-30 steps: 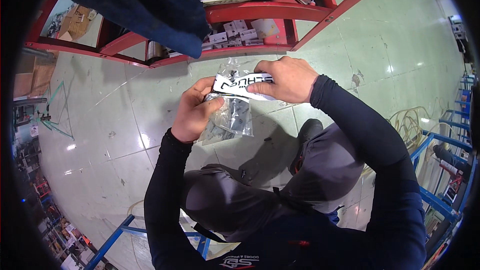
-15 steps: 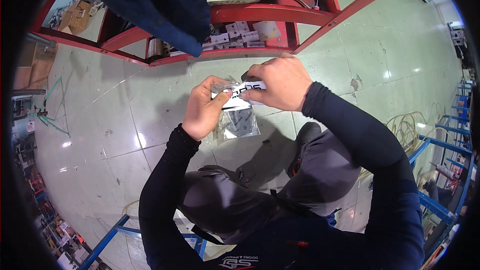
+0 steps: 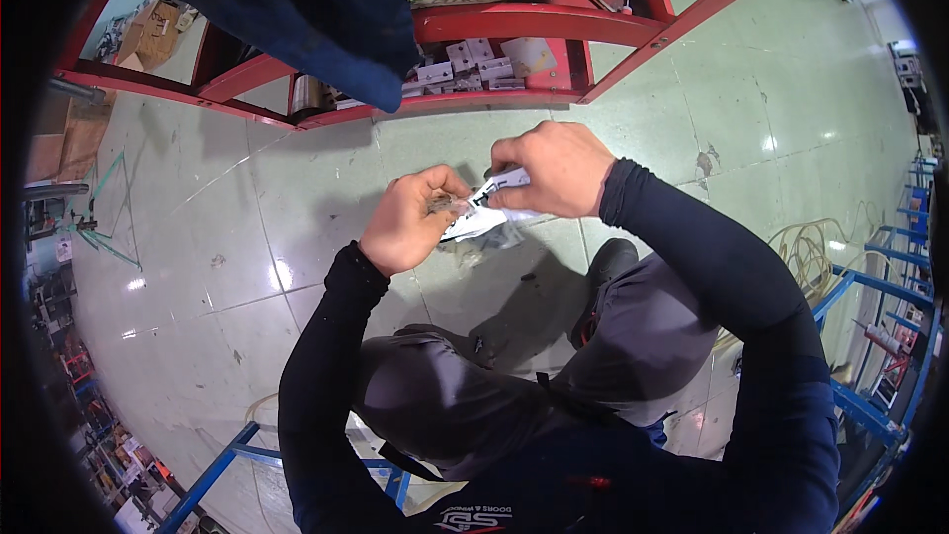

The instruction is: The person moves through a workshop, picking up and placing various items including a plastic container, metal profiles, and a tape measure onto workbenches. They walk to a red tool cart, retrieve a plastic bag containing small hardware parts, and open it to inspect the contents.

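My left hand [image 3: 413,220] and my right hand [image 3: 550,168] meet in front of me over the floor, both gripping a small clear plastic bag [image 3: 482,225] with a white printed label. The bag is crumpled between my fingers and holds small dark parts that I cannot make out. My right hand pinches the label end from above. My left hand grips the other end, with something small and dark pinched at its fingertips. Both arms wear dark long sleeves. My grey-trousered knees are below the hands.
A red metal rack [image 3: 514,30] stands just ahead, with small white boxes [image 3: 473,67] on its low shelf and dark blue cloth [image 3: 297,10] hanging over it. Blue metal frames [image 3: 880,336] stand at right, coiled yellowish cable [image 3: 806,252] beside them. A blue stool frame [image 3: 232,455] is beneath me.
My hands have drawn closer together and lifted slightly away from me. The bag, earlier hanging open and flat between them, is now bunched up in my fingers.
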Tool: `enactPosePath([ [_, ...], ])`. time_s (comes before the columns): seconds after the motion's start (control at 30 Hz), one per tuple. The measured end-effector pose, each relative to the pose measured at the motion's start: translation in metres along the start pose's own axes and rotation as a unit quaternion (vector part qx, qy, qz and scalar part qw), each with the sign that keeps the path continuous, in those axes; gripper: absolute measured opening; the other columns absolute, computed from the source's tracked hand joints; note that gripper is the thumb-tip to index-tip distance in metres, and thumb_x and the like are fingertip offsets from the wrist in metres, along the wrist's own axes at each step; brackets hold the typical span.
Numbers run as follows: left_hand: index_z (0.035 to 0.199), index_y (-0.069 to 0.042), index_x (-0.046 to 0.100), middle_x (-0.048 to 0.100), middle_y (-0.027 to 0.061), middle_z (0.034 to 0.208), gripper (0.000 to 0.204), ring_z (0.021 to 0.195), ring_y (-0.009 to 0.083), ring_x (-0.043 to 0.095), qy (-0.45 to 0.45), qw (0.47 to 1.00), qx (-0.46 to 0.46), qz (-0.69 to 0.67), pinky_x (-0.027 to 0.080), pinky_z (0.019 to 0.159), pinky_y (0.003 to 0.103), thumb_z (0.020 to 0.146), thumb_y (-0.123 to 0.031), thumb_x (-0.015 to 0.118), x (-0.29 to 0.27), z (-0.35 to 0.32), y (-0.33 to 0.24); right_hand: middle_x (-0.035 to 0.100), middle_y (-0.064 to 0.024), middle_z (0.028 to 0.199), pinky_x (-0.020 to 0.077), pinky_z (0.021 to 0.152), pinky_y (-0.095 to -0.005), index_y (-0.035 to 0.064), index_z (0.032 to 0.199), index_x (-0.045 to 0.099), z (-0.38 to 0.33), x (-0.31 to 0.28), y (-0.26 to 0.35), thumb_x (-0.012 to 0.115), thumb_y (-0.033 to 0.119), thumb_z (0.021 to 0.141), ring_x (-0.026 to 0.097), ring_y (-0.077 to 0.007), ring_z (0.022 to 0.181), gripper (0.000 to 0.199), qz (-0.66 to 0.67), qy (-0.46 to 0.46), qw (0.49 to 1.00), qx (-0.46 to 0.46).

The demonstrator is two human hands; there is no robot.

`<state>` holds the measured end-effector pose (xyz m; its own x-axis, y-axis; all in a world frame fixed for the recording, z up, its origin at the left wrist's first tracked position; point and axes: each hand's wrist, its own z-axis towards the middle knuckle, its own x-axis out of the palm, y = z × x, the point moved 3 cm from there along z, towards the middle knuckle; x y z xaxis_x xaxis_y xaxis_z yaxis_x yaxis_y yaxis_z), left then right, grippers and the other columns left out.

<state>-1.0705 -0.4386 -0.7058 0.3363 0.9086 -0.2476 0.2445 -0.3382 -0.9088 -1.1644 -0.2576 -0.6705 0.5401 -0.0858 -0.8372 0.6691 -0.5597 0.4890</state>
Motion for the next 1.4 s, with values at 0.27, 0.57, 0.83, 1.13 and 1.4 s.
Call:
enactPosePath([
  [0.27, 0.106, -0.001, 0.056, 0.067, 0.008, 0.094, 0.021, 0.085, 0.01, 0.063, -0.021, 0.977, 0.024, -0.209, 0.05, 0.075, 0.026, 0.089, -0.002, 0.068, -0.002, -0.004, 0.004, 0.069, -0.0145, 0.083, 0.0522, 0.073, -0.0462, 0.0138, 0.107, 0.068, -0.001, 0.01, -0.004, 0.062, 0.054, 0.088, 0.067, -0.0362, 0.087, 0.045, 0.018, 0.036, 0.997, -0.066],
  [0.57, 0.094, -0.003, 0.053, 0.065, 0.0056, 0.086, 0.016, 0.07, 0.0069, 0.057, -0.093, 0.962, -0.025, -0.254, 0.046, 0.063, 0.024, 0.097, -0.016, 0.062, 0.002, 0.007, 0.017, 0.071, -0.014, 0.085, 0.0517, 0.079, -0.0464, 0.0189, 0.111, 0.069, 0.0, 0.018, 0.016, 0.055, 0.051, 0.092, 0.067, -0.0345, 0.089, 0.04, 0.053, 0.097, 0.994, -0.018],
  [0.83, 0.095, -0.003, 0.056, 0.063, 0.0075, 0.079, 0.032, 0.074, 0.0115, 0.058, -0.123, 0.991, -0.009, 0.058, 0.048, 0.069, 0.03, 0.084, -0.024, 0.078, 0.01, 0.006, -0.004, 0.072, -0.0116, 0.086, 0.054, 0.075, -0.0473, 0.0206, 0.096, 0.073, 0.003, 0.022, 0.009, 0.059, 0.043, 0.089, 0.069, -0.0339, 0.084, 0.027, 0.031, 0.038, 0.999, 0.021],
  [1.13, 0.096, -0.004, 0.059, 0.061, 0.0005, 0.081, 0.038, 0.076, 0.0082, 0.056, -0.053, 0.997, -0.001, -0.064, 0.048, 0.069, 0.026, 0.072, -0.014, 0.087, -0.013, -0.002, -0.005, 0.071, -0.0145, 0.1, 0.0509, 0.086, -0.0471, 0.0184, 0.121, 0.063, 0.005, 0.008, 0.006, 0.057, 0.051, 0.091, 0.066, -0.0365, 0.099, 0.045, 0.099, 0.107, 0.988, -0.047],
  [1.4, 0.071, -0.003, 0.046, 0.046, 0.0052, 0.064, 0.025, 0.061, 0.0156, 0.042, -0.152, 0.98, 0.104, 0.082, 0.034, 0.056, 0.039, 0.086, -0.017, 0.06, -0.002, 0.014, 0.005, 0.07, -0.0228, 0.088, 0.0514, 0.084, -0.0453, 0.0047, 0.089, 0.074, 0.008, 0.063, 0.018, 0.061, 0.064, 0.081, 0.066, -0.0398, 0.092, 0.061, 0.172, 0.111, 0.969, -0.139],
])
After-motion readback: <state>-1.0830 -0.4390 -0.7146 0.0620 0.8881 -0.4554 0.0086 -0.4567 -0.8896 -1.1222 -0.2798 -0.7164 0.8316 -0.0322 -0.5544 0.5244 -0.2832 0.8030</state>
